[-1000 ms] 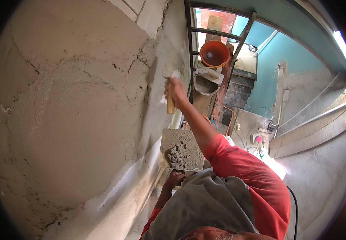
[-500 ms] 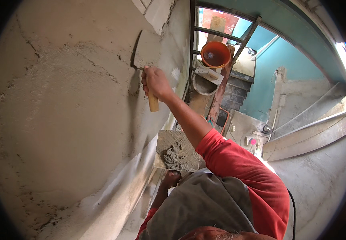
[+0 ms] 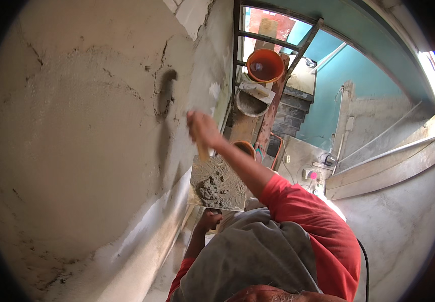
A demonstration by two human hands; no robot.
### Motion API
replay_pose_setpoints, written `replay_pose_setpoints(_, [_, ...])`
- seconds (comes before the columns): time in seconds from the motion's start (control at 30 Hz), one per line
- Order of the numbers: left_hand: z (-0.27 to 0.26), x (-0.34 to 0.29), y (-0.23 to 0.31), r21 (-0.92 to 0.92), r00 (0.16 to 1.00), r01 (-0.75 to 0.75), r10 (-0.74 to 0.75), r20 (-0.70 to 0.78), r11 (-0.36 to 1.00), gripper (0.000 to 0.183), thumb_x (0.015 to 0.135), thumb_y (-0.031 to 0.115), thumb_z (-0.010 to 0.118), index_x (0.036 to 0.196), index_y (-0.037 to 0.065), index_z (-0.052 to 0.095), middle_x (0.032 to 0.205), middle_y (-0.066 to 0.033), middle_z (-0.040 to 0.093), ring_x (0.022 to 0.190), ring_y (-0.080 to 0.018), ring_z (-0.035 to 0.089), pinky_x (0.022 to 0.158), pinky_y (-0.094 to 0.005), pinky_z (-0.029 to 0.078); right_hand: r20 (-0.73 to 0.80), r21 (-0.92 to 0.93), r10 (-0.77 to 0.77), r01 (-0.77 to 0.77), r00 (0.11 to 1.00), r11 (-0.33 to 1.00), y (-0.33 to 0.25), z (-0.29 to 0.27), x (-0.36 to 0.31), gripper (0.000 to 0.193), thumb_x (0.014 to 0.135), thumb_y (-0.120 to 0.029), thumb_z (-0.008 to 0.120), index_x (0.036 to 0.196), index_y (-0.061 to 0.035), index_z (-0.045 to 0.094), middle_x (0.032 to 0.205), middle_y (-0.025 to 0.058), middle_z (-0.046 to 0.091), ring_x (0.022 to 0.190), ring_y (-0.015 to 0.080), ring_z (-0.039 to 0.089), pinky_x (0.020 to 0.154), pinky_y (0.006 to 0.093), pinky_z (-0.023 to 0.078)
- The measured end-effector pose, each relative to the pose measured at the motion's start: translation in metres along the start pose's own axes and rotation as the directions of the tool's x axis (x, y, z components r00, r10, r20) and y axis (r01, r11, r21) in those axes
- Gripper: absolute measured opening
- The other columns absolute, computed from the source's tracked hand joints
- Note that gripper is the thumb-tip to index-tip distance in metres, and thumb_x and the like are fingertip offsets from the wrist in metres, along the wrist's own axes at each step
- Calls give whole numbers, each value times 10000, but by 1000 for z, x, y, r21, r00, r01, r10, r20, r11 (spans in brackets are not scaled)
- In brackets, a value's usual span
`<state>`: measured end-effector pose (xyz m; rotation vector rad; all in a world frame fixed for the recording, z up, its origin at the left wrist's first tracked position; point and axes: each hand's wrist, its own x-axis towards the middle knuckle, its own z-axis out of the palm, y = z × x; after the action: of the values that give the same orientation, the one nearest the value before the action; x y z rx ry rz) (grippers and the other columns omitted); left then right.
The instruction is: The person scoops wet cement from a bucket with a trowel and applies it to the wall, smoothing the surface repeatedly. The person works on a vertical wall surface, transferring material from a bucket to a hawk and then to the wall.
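My right hand (image 3: 202, 130) is closed on the wooden handle of a trowel (image 3: 203, 152) and is blurred by motion. It hangs between the plastered wall (image 3: 102, 146) on the left and the mortar board below; the trowel's blade cannot be made out. Low in the middle, my left hand (image 3: 210, 220) grips the square mortar board (image 3: 235, 197) from underneath at its near edge. A heap of wet grey mortar (image 3: 210, 190) lies on the board. Cracks and a dark shadow mark the wall's upper part.
Ahead stand an orange bucket (image 3: 265, 65) with liquid in it and a half-round tub (image 3: 251, 104) with a pale flat-faced tool (image 3: 257, 90) across it. My forearm partly covers another bucket (image 3: 246, 148). A dark metal frame (image 3: 273, 42) and stairs (image 3: 290, 113) lie beyond.
My right hand has come away from the wall with the trowel, moving down toward the mortar board. The board in my left hand has stayed nearly in place.
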<state>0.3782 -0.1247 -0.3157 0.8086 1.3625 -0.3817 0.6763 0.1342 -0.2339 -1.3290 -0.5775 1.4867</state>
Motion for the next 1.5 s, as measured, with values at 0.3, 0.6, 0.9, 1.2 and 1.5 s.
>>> replay_pose_setpoints(0.3, [13,18,-65,-253,998,-31,42,40,967,177,744,158,765,879,102,665,720,-89,655,574,-237,613,547,-346,491,-6,133,18,-17,1000,991,32,-49,108,337,1022,-315,473,828,-44,523,666,62,515,481,190,528,452,375,486])
replay_pose_setpoints(0.6, [5,34,-82,117,965,-242,226,133,963,166,742,132,718,893,144,652,741,-51,645,711,-213,624,736,-402,493,74,260,149,-164,986,952,90,30,44,361,1038,-367,428,871,-52,479,699,69,501,488,194,535,467,383,507])
replay_pose_setpoints(0.9, [-10,80,-78,451,734,-662,641,225,599,117,776,197,728,755,105,658,656,-29,619,541,-165,579,498,-329,443,293,-48,212,-207,932,977,82,8,-92,362,1030,-329,486,916,-11,617,714,83,627,547,179,601,523,323,485])
replay_pose_setpoints(1.2, [-15,34,63,64,945,-327,327,13,943,303,730,125,676,985,-37,690,749,-59,669,669,-170,615,622,-354,514,-65,-921,315,-178,947,346,64,-114,-140,335,959,-360,551,987,-71,719,966,190,725,931,368,699,813,478,526])
replay_pose_setpoints(1.5, [-28,14,138,265,730,-667,682,47,696,423,714,260,752,1019,-26,688,840,-141,711,745,-209,646,696,-377,519,310,-947,329,319,892,29,46,-82,-135,309,915,-307,548,991,-56,711,970,173,725,887,344,712,805,494,580])
